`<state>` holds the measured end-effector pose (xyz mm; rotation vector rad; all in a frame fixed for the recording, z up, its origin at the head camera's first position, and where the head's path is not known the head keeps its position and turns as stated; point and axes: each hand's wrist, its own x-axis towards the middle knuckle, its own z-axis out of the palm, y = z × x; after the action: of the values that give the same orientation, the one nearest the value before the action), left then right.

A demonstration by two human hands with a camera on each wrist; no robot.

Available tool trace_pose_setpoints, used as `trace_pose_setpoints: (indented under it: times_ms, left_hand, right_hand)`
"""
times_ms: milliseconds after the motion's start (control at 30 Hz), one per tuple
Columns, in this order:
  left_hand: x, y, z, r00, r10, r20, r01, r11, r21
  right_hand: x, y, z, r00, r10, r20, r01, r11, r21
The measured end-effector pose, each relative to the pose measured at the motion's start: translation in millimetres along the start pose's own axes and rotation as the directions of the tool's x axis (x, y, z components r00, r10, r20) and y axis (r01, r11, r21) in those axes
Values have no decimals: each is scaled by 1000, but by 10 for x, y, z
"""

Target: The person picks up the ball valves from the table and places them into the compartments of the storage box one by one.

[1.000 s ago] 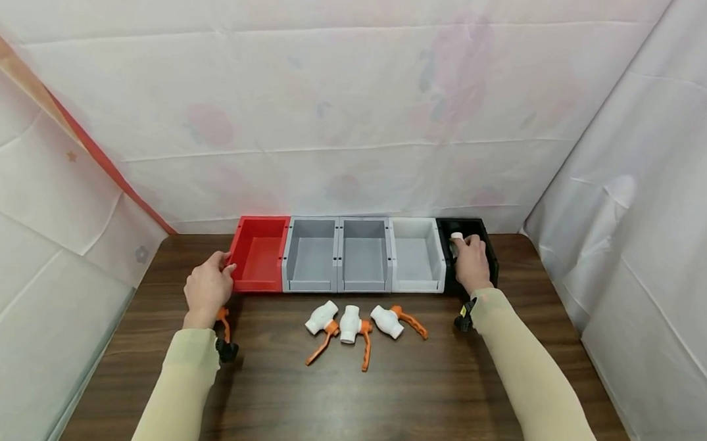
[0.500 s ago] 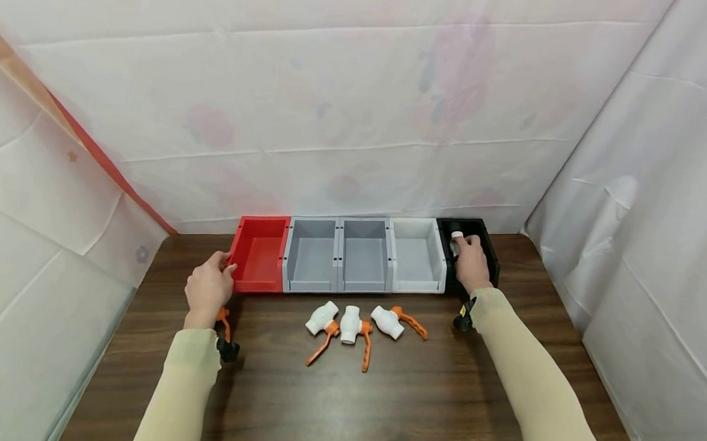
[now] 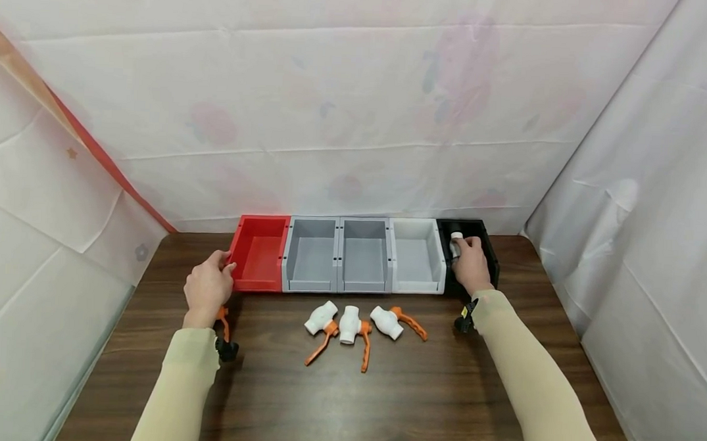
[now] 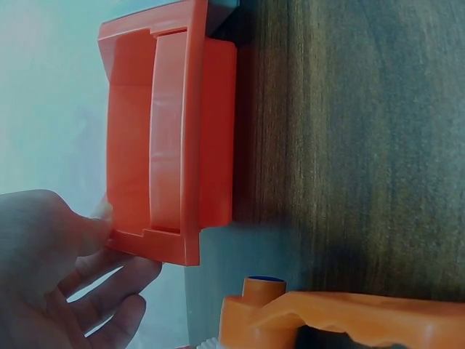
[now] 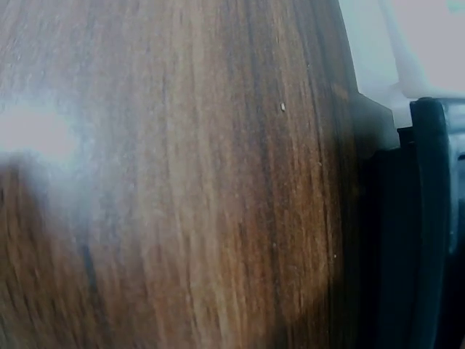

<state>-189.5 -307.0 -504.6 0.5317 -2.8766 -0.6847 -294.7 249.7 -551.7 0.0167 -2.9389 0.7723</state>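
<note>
Gripping a white piece [image 3: 456,237], the right hand [image 3: 472,262] partly hides it.

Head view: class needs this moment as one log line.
left hand: grips red bin | right hand: touches white piece in black bin, grip hidden | three valves: on table | orange handle: by left wrist

A dark brown wood-grain table [image 3: 345,411] stretched beneath a white cloth backdrop [image 3: 347,102], which was crossed by fold lines and printed with faded pink and bluish shapes. On the right hung a whitish curtain [image 3: 656,214], wrinkled near the table's edge. On the left, another pale cloth [image 3: 20,245] bore a small orange star [image 3: 72,153] and a greyish flower [image 3: 141,252]; an orange-red band [image 3: 100,154] slanted down between it and the backdrop. In the right wrist view, glare whitened part of the wood.
</note>
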Motion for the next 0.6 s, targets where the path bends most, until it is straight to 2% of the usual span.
trace_pose_setpoints:
  times_ms: [167,367,600]
  left_hand:
    - [2,10,10,1000,1,9,0,1000,-5]
    - [11,20,25,1000,1,-7,-1,1000,-8]
    - [14,37,26,1000,-14,3,14,1000,-15]
  right_hand:
    - [-10,11,-36,1000,-3,16,3,1000,9]
    - [6,35,-44,1000,-30,-7,30,999,29]
    - [-21,-14,-112,997,-65,-47,67,997,39]
